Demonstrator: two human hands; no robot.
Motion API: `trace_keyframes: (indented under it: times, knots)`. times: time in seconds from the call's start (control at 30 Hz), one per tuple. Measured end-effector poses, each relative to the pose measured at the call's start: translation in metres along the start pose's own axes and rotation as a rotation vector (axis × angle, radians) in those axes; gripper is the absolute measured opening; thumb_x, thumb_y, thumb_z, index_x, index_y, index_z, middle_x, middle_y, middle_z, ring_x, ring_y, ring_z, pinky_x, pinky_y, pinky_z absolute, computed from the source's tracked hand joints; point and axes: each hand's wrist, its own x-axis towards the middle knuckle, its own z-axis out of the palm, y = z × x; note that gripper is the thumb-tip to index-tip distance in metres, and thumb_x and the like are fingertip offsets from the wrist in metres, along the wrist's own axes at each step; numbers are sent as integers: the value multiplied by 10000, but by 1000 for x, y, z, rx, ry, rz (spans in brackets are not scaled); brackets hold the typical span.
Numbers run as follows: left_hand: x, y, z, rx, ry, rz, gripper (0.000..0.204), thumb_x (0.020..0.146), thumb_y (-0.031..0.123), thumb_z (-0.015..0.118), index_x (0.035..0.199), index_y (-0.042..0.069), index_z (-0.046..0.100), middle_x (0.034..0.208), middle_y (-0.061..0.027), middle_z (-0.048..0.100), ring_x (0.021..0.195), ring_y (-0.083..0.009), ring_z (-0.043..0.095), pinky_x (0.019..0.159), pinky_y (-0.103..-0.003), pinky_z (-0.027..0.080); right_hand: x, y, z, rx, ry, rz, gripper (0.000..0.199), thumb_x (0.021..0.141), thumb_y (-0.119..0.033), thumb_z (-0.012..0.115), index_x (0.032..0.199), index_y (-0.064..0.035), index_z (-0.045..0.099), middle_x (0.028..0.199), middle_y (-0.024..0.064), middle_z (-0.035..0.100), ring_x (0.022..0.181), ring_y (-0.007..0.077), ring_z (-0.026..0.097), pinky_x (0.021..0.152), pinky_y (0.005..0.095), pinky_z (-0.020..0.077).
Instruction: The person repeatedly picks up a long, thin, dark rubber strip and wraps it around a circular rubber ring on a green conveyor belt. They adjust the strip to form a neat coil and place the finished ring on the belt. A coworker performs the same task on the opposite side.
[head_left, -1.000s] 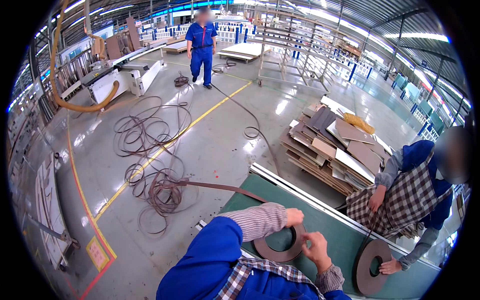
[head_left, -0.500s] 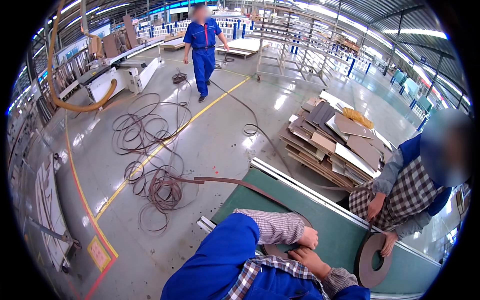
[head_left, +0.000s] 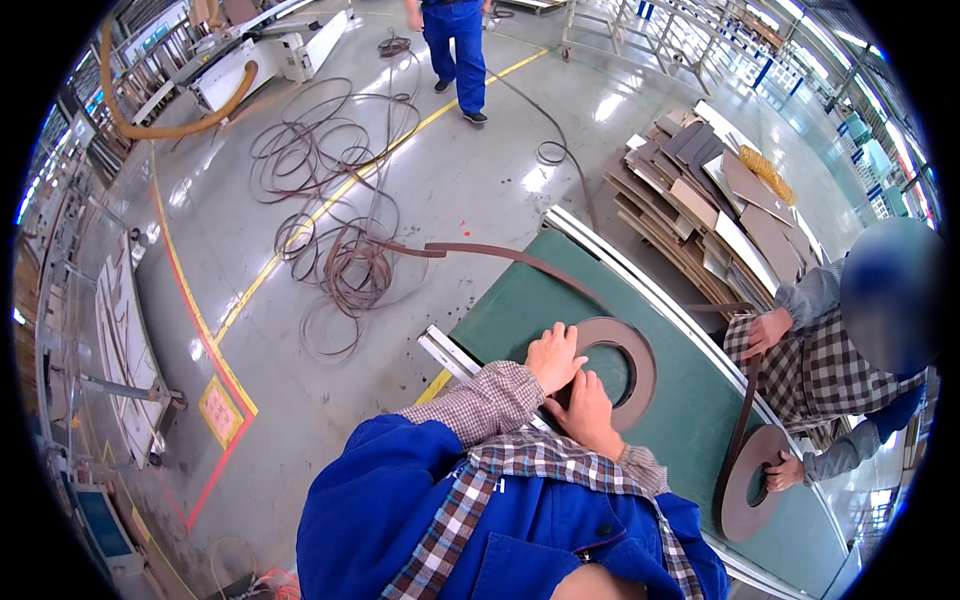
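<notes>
A flat brown roll of edge banding (head_left: pixel 642 362) lies on the green belt surface (head_left: pixel 500 313) in front of me. My left hand (head_left: pixel 553 357) is bent over the roll's left side, thumb and fingers closed on the band there. Right beside it, my right hand (head_left: pixel 588 412) is curled against the same side, gripping its near-left rim. From the roll's far side a strip of banding (head_left: pixel 515 257) runs off the belt to a loose tangle (head_left: pixel 355 270) on the floor. What lies under my fingers is partly hidden.
Across the belt, a co-worker's hands (head_left: pixel 785 470) handle a second brown roll (head_left: pixel 742 505). Behind stands a pile of board offcuts (head_left: pixel 690 190). Another person (head_left: pixel 455 50) stands on the far floor among loops of banding. A metal rail (head_left: pixel 445 350) edges the belt.
The view has tipped downward. My hands have moved from the roll's right part to its left side. The co-worker's upper hand has moved away from the second roll, drawing the strip longer.
</notes>
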Motion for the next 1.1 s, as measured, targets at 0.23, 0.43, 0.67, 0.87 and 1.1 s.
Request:
trace_keyframes:
  times: [0.23, 0.43, 0.67, 0.87, 1.1]
  knots:
    - [14, 4, 10, -2, 28, 28, 451, 699, 66, 709, 1086, -64, 517, 1027, -184, 537, 915, -328, 614, 743, -396, 555, 11, 81, -83, -100, 229, -35, 457, 736, -174, 734, 1133, -21, 565, 1147, 166, 571, 1074, 352, 531, 913, 437, 416]
    - [69, -12, 33, 70, 17, 336, 367, 715, 38, 659, 1044, -26, 510, 992, -170, 527, 940, -340, 591, 770, -432, 528, 3, 81, -95, -30, -178, -364, 585, 568, -9, 572, 1150, -62, 582, 1231, 120, 560, 1214, 309, 504, 1055, 483, 359]
    - [129, 27, 67, 315, -126, 815, 255, 780, 125, 621, 1017, 55, 561, 1001, -126, 554, 963, -300, 588, 778, -421, 503, -30, 86, -83, -180, -328, -341, 571, 612, -219, 772, 1130, -45, 606, 1062, 118, 612, 1052, 309, 573, 1021, 463, 401]
    - [93, 110, 116, 212, -177, 1416, 99, 787, 204, 570, 806, 126, 628, 858, -113, 633, 840, -299, 657, 643, -450, 537, -56, 61, -6, -266, -121, -89, 220, 822, -250, 572, 942, -65, 580, 802, 96, 615, 699, 275, 642, 573, 431, 509]
    - [52, 126, 137, 175, -98, 1798, 108, 810, 228, 547, 800, 174, 641, 942, -76, 601, 901, -249, 610, 712, -390, 502, -44, 13, 17, -105, -35, 346, 405, 762, -364, 656, 984, -41, 556, 811, 143, 643, 710, 334, 654, 618, 458, 521]
